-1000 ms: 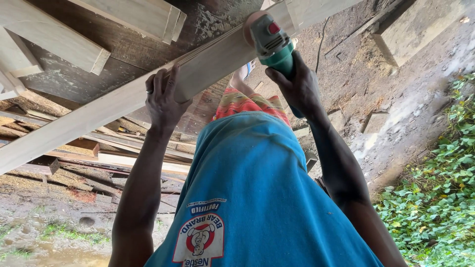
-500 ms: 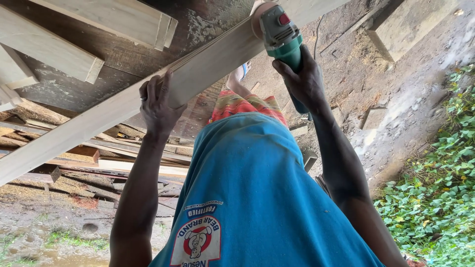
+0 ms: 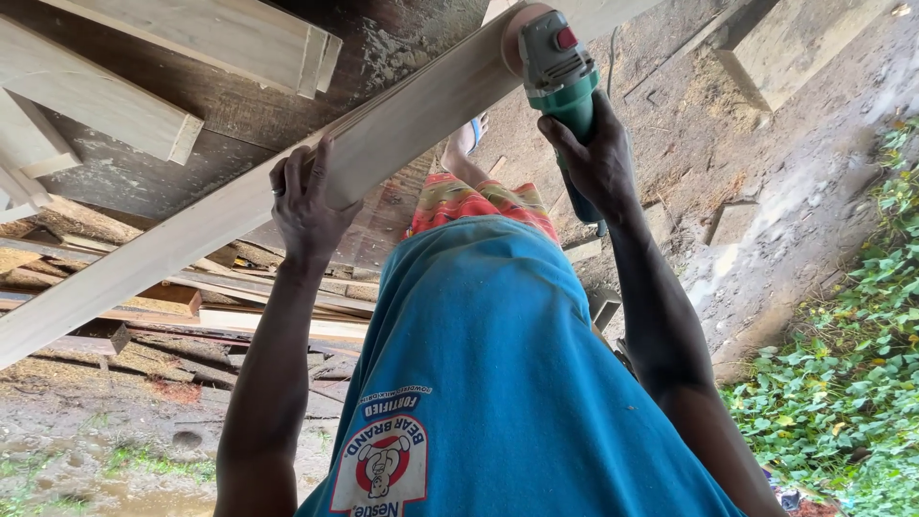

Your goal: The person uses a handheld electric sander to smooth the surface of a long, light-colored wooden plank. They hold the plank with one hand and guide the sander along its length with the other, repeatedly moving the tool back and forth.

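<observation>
A long pale wooden plank runs diagonally from lower left to the top middle of the head view. My left hand grips its near edge, fingers wrapped over the board. My right hand holds a green and grey angle grinder by its body. The grinder's round sanding disc rests against the plank's surface near the top. My blue shirt and striped shorts fill the lower middle.
Other pale boards lie on a dark worktop at upper left. Scrap timber is piled on the ground at left. Bare earth with concrete blocks lies at right, and green leafy plants at the far right.
The grinder and my right hand have slid along the plank, a little closer to my body. My left hand keeps its grip at the same place on the plank.
</observation>
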